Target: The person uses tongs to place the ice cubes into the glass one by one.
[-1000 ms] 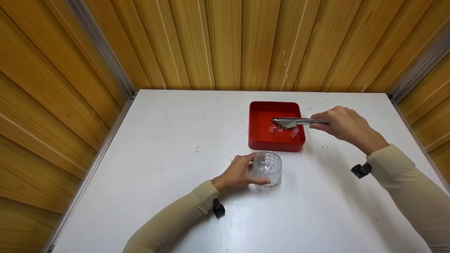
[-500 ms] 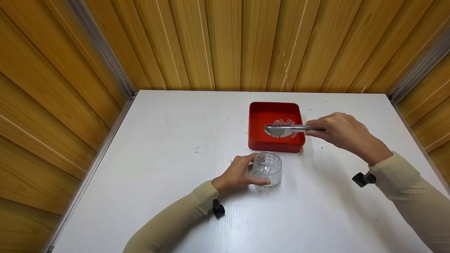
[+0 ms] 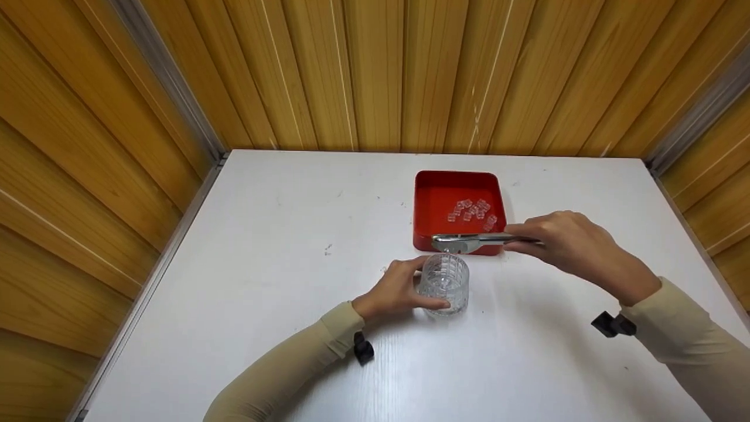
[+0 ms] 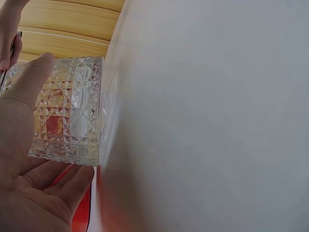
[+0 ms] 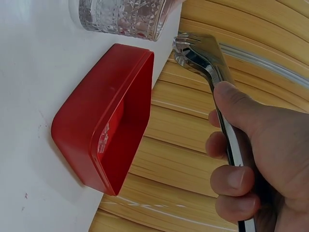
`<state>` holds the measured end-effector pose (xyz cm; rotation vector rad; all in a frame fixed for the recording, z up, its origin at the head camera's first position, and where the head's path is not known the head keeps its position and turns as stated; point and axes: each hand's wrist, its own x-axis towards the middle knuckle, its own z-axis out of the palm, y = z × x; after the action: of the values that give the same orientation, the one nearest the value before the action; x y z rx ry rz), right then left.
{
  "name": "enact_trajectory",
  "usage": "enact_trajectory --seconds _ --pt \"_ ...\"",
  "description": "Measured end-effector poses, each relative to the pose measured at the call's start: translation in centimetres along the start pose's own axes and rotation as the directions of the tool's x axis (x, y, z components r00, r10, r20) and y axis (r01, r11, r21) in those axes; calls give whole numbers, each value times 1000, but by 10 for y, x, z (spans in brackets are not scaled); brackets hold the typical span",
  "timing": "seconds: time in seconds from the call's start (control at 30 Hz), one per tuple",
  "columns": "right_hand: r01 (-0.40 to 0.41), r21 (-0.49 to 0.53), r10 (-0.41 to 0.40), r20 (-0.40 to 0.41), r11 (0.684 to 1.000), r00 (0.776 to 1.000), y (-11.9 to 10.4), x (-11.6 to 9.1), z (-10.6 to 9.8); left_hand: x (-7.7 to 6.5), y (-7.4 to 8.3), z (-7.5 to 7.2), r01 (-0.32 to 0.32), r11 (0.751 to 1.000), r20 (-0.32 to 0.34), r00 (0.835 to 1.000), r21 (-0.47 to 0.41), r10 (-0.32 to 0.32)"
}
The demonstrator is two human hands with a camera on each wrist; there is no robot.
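On the white table stands a clear cut-glass tumbler (image 3: 448, 288), upright, which my left hand (image 3: 395, 287) holds from the side. The thumb and fingers lie on opposite sides of its patterned wall (image 4: 63, 113). My right hand (image 3: 565, 241) grips metal serving tongs (image 3: 474, 240), one arm of which ends in fork tines. Their tips hover just above the far rim of the tumbler, overlapping the near wall of the red tray (image 3: 430, 202) in the head view. A small clear cube (image 5: 179, 43) shows between the tong tips in the right wrist view.
Several clear cubes (image 3: 473, 209) lie on the right side of the red tray, which stands just beyond the tumbler. Wood-patterned panels (image 3: 375, 76) rise behind the table's back edge and at both sides.
My right hand has brought the tongs from over the cubes in the tray toward me, to above the tumbler's rim. My left hand and the tumbler have stayed in place.
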<state>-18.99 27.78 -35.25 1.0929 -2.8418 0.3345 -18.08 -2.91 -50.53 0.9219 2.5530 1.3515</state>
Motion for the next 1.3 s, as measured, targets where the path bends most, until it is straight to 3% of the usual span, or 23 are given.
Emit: enact_trajectory --seconds 0.37,0.93,1.3 --pt "43 1 -43 -34 999 999 -7 -7 4 2 -2 0 -37 999 -7 999 31 38" --pt "51 -11 -51 -47 999 998 -7 -7 12 0 -1 -1 -7 999 2 1000 -46 7" --pt "52 -22 -53 -61 998 997 -4 -8 15 0 0 0 -33 999 -7 999 -15 33"
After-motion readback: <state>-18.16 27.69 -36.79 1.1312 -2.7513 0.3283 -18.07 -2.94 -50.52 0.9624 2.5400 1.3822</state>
